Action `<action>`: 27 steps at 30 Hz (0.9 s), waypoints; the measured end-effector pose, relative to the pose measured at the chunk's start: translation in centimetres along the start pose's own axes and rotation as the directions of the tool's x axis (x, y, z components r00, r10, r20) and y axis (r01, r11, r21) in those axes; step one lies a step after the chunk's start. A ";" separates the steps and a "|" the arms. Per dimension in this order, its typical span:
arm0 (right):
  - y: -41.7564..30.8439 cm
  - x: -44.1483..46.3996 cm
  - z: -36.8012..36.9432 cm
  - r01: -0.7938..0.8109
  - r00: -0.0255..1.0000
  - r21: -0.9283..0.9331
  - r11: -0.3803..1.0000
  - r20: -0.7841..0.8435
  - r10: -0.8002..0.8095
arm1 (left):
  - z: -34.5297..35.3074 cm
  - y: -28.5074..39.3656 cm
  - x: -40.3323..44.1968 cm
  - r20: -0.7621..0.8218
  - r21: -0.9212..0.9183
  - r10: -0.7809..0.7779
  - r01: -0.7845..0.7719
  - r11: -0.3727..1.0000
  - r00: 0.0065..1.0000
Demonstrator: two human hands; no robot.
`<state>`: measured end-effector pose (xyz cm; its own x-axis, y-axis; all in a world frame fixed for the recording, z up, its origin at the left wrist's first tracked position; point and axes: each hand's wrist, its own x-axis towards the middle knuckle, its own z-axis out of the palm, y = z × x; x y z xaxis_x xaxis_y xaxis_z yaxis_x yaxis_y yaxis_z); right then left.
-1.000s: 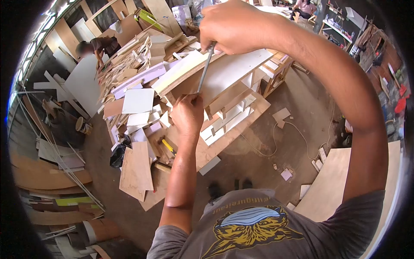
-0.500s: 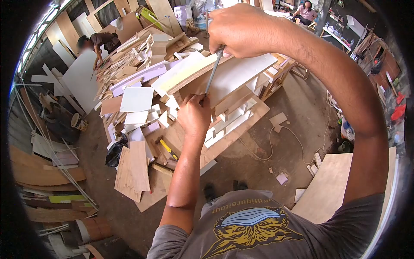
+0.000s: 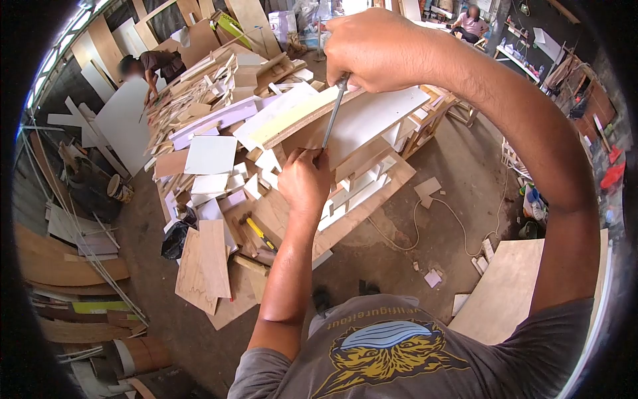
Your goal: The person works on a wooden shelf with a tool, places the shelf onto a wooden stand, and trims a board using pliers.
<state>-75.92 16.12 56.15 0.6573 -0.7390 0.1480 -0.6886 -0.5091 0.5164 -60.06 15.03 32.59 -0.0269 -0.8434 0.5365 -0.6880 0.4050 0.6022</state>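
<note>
My right hand (image 3: 379, 50) is raised and closed around the top of a screwdriver (image 3: 333, 114). The handle is mostly hidden in that fist, and the grey steel shaft slants down to the left. My left hand (image 3: 304, 178) is closed, with thumb and fingers pinching around the shaft's lower end, so the tip is hidden. Both hands are over a white-faced panel piece (image 3: 389, 116) with a thick pale board edge (image 3: 302, 122) along its left side. Below it is a white shelf-like frame (image 3: 359, 194) with small dividers.
A worktable (image 3: 319, 234) carries heaps of wood offcuts, a white square board (image 3: 211, 154) and a yellow-and-black-handled tool (image 3: 260, 234). A cord (image 3: 417, 226) lies on the floor. A large plywood sheet (image 3: 502, 286) is at right. One person (image 3: 159, 66) bends over the pile; another (image 3: 470, 25) sits behind.
The view has shifted slightly. Both hands keep the same hold on the screwdriver, with hardly any movement relative to the panel piece. The seated person's posture differs a little.
</note>
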 end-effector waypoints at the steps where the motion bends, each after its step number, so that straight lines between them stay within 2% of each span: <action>1: -0.1 0.0 -0.1 -0.008 1.000 0.000 1.000 -0.001 0.008 | 0.0 0.0 0.0 -0.002 0.008 0.001 -0.001 1.000 1.000; 8: 0.1 0.3 0.0 0.000 1.000 0.023 1.000 -0.010 0.000 | 0.0 -0.1 0.0 -0.008 -0.001 0.004 -0.004 1.000 1.000; 11: -0.5 0.2 -1.5 -0.038 0.994 0.032 0.999 0.101 0.034 | 0.1 -0.2 -0.1 -0.006 0.003 0.009 -0.009 1.000 1.000; 14: 0.2 0.1 -0.4 0.004 1.000 0.038 0.999 0.031 -0.005 | 0.2 -0.2 0.0 -0.014 0.006 0.011 -0.011 1.000 1.000; 17: 0.1 0.7 -2.9 -0.049 0.979 0.211 0.976 0.204 0.005 | 0.4 -0.1 0.0 -0.032 0.012 0.009 -0.009 1.000 0.999; 20: 0.1 1.0 -1.8 0.010 0.997 0.084 0.996 0.076 -0.017 | 0.6 -0.1 -0.1 -0.047 0.031 0.012 -0.011 0.999 0.999; 27: -1.8 3.1 -4.3 -0.010 0.968 -0.006 1.000 0.252 0.011 | 0.6 -0.2 0.0 -0.014 0.024 -0.004 0.004 1.000 1.000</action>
<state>-71.32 16.69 59.31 0.5511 -0.8320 -0.0639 -0.6933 -0.4991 0.5199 -60.37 14.73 32.10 -0.0142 -0.8399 0.5425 -0.7050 0.3932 0.5902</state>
